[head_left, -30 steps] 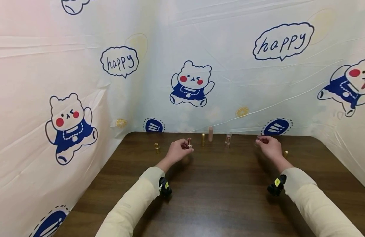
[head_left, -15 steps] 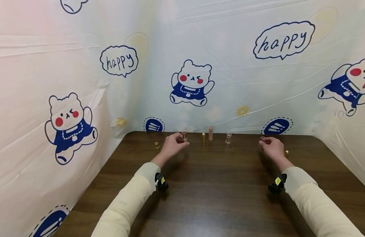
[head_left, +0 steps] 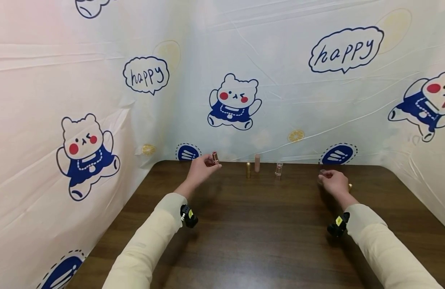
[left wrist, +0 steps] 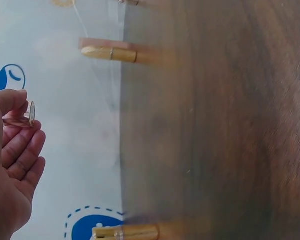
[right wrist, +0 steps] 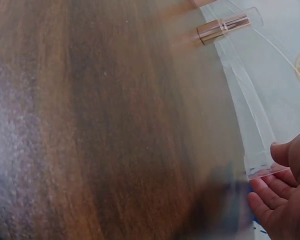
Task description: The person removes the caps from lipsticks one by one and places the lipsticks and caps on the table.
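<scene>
Head view: printed backdrop (head_left: pixel 287 102); brown table (head_left: pixel 265 224) before it. Left hand (head_left: pixel 200 171), fingers pinching a rose tube (head_left: pixel 215 157), slightly tilted, upper end standing out above the fingers. Right hand (head_left: pixel 336 183), thumb and fingers pinching a clear piece (right wrist: pixel 260 164), which projects past the fingertips. Upright on the table, between the hands: clear-topped tube (head_left: pixel 278 171); pink tube (head_left: pixel 257 163); gold tube (head_left: pixel 248 170), just beside the pink. Second gold tube (head_left: pixel 350 187), partly hidden behind the right hand. Left wrist view: third gold tube (left wrist: pixel 132 233), lower edge.
</scene>
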Tool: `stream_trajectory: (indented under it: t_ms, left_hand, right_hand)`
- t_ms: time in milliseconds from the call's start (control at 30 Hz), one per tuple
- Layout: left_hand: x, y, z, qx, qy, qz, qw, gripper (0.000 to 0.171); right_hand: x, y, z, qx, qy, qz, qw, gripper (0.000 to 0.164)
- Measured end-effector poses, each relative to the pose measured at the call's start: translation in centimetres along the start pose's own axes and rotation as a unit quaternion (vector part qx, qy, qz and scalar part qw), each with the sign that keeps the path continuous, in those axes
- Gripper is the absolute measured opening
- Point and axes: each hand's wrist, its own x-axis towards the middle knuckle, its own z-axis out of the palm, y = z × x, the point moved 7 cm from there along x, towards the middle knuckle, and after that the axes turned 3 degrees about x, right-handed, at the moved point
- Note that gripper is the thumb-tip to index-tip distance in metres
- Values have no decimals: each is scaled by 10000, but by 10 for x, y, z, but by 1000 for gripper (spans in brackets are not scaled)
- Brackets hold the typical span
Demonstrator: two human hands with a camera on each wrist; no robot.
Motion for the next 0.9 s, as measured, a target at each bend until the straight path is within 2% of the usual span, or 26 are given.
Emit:
stream_trajectory:
  t_ms: [267, 467, 700, 900]
  left_hand:
    - [4, 1, -27, 60, 239, -13, 9997, 25]
    - [3, -8, -42, 81, 406, -108, 9991, 25]
    - [1, -21, -54, -69, 526, -212, 9984, 25]
    - [0, -30, -60, 25, 563, -293, 9980, 26]
  right_hand:
    - [-1, 2, 3, -27, 48, -6, 10000, 36]
    - [-2, 3, 3, -87, 52, -13, 9999, 36]
    - [0, 5, 6, -113, -22, -9, 9999, 37]
    - [0, 7, 8, -97, -128, 72, 9998, 38]
